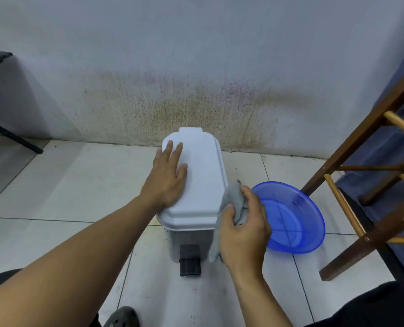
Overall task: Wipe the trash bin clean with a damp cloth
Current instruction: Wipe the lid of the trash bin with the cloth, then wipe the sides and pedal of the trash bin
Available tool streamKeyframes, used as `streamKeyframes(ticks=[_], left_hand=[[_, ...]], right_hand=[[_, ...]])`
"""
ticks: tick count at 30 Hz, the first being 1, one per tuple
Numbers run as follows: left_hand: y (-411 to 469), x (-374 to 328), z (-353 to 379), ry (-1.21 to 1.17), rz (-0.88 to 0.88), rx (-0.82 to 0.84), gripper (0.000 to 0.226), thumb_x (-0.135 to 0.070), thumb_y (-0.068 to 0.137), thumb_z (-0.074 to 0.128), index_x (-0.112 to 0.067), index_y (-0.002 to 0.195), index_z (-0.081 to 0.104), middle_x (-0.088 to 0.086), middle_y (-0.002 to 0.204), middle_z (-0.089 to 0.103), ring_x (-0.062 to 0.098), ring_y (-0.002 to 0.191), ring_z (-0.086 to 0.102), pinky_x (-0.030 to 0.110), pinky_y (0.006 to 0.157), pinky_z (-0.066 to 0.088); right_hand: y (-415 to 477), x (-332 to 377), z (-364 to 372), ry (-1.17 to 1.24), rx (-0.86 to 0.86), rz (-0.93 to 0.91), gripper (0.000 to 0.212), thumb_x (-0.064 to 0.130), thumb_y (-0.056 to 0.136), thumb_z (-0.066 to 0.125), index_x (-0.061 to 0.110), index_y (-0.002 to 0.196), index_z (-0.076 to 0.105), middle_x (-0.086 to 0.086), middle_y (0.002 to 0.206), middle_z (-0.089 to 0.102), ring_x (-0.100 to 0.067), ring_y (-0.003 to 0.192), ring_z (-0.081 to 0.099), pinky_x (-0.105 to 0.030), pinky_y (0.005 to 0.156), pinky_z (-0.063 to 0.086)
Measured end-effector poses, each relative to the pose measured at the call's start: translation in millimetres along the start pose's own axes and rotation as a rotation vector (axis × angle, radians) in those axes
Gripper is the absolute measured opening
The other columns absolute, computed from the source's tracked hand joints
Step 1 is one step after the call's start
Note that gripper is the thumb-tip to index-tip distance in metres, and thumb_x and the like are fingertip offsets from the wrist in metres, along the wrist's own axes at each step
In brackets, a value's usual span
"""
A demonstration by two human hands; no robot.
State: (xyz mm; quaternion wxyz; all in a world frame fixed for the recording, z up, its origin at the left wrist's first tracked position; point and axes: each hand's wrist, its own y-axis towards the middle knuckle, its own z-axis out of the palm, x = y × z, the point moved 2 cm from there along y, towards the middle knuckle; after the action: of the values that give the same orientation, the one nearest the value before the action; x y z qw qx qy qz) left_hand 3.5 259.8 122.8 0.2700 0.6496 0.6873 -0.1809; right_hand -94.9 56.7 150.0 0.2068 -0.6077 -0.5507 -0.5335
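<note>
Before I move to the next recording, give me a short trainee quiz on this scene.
1. True or false: the left hand lies flat on the lid of the bin.
2. Which hand grips the grey cloth? A. left hand B. right hand
3. Fill in: as the person sees it, the blue basin stands on the floor to the ____ of the bin.
Key: 1 true; 2 B; 3 right.
</note>
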Motion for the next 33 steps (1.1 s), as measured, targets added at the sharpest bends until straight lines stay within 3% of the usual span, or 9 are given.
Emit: streamKeyframes(ticks=[1, 4, 10, 14, 16, 21, 25, 29, 33], left_hand=[[0, 1, 1, -0.023, -0.073, -0.018, 0.063, -0.047, 0.109, 0.027, -0.028, 0.165, 0.006, -0.005, 0.173, -0.006, 0.021, 0.158, -0.011, 0.043, 0.126, 0.004], [0, 4, 4, 0.011, -0.142, 0.038, 0.067, -0.052, 0.108, 0.025, -0.02, 0.165, 0.008, 0.004, 0.173, -0.005, 0.026, 0.159, 0.0, 0.047, 0.127, 0.012], [17, 6, -12, 0.115, -0.062, 0.144, 0.06, -0.046, 0.11, 0.026, -0.022, 0.164, 0.017, 0.005, 0.173, 0.002, 0.027, 0.158, 0.012, 0.044, 0.124, 0.021], [13, -2, -35, 0.259, -0.039, -0.174, 0.046, -0.034, 0.109, 0.032, -0.025, 0.152, 0.043, 0.001, 0.157, 0.043, 0.03, 0.136, 0.047, 0.048, 0.099, 0.046], [-2, -2, -34, 0.167, -0.165, -0.284, 0.044, -0.036, 0.107, 0.036, -0.023, 0.148, 0.048, 0.004, 0.149, 0.049, 0.031, 0.132, 0.049, 0.05, 0.099, 0.045], [-58, -10, -5, -0.306, -0.665, -0.473, 0.064, -0.051, 0.1, 0.052, -0.021, 0.154, 0.035, 0.011, 0.155, 0.034, 0.038, 0.137, 0.04, 0.056, 0.105, 0.044], [-81, -37, 11, -0.777, -0.994, -0.498, 0.087, -0.065, 0.088, 0.063, -0.031, 0.155, 0.021, 0.012, 0.151, 0.029, 0.039, 0.099, 0.052, 0.056, 0.091, 0.056], [-83, -59, 17, -1.113, -1.058, -0.399, 0.094, -0.063, 0.083, 0.072, -0.037, 0.151, 0.013, 0.007, 0.125, 0.055, 0.033, 0.098, 0.065, 0.037, 0.05, 0.059], [-78, -54, 25, -1.152, -0.951, -0.302, 0.086, -0.05, 0.09, 0.071, -0.038, 0.153, 0.014, 0.006, 0.125, 0.061, 0.03, 0.092, 0.071, 0.034, 0.048, 0.059]], right_hand=[[2, 1, 6, -0.09, 0.135, -0.078, 0.043, 0.014, 0.091, 0.063, 0.028, 0.131, 0.059, 0.016, 0.124, 0.055, -0.002, 0.109, 0.052, -0.006, 0.09, 0.038], [10, 0, 21, -0.321, 0.421, -0.149, 0.041, 0.023, 0.093, 0.055, 0.04, 0.131, 0.055, 0.019, 0.125, 0.044, -0.008, 0.111, 0.05, -0.023, 0.081, 0.05], [33, -12, 15, -0.234, 0.414, 0.057, 0.036, 0.024, 0.098, 0.05, 0.036, 0.131, 0.056, 0.013, 0.126, 0.049, -0.006, 0.095, 0.049, -0.017, 0.075, 0.037], [37, -40, -5, -0.077, 0.298, 0.343, 0.031, 0.017, 0.092, 0.056, 0.028, 0.12, 0.064, 0.007, 0.116, 0.063, -0.012, 0.099, 0.058, -0.02, 0.073, 0.042], [36, -49, -12, -0.012, 0.241, 0.465, 0.027, 0.016, 0.092, 0.056, 0.027, 0.115, 0.064, 0.007, 0.11, 0.065, -0.012, 0.092, 0.058, -0.016, 0.064, 0.041], [23, -59, -10, -0.077, 0.332, 0.399, 0.028, 0.019, 0.091, 0.057, 0.03, 0.116, 0.062, 0.003, 0.115, 0.061, -0.015, 0.095, 0.058, -0.025, 0.073, 0.046], [19, -54, -15, -0.018, 0.316, 0.467, 0.023, 0.017, 0.09, 0.056, 0.028, 0.108, 0.065, 0.007, 0.101, 0.065, -0.016, 0.088, 0.06, -0.024, 0.062, 0.042], [18, -50, -15, 0.026, 0.261, 0.52, 0.017, 0.013, 0.088, 0.053, 0.024, 0.094, 0.064, 0.005, 0.085, 0.064, -0.016, 0.076, 0.059, -0.025, 0.054, 0.04], [9, -49, 1, -0.08, 0.331, 0.372, 0.018, 0.016, 0.088, 0.052, 0.028, 0.099, 0.061, 0.002, 0.102, 0.062, -0.02, 0.088, 0.059, -0.026, 0.063, 0.043]])
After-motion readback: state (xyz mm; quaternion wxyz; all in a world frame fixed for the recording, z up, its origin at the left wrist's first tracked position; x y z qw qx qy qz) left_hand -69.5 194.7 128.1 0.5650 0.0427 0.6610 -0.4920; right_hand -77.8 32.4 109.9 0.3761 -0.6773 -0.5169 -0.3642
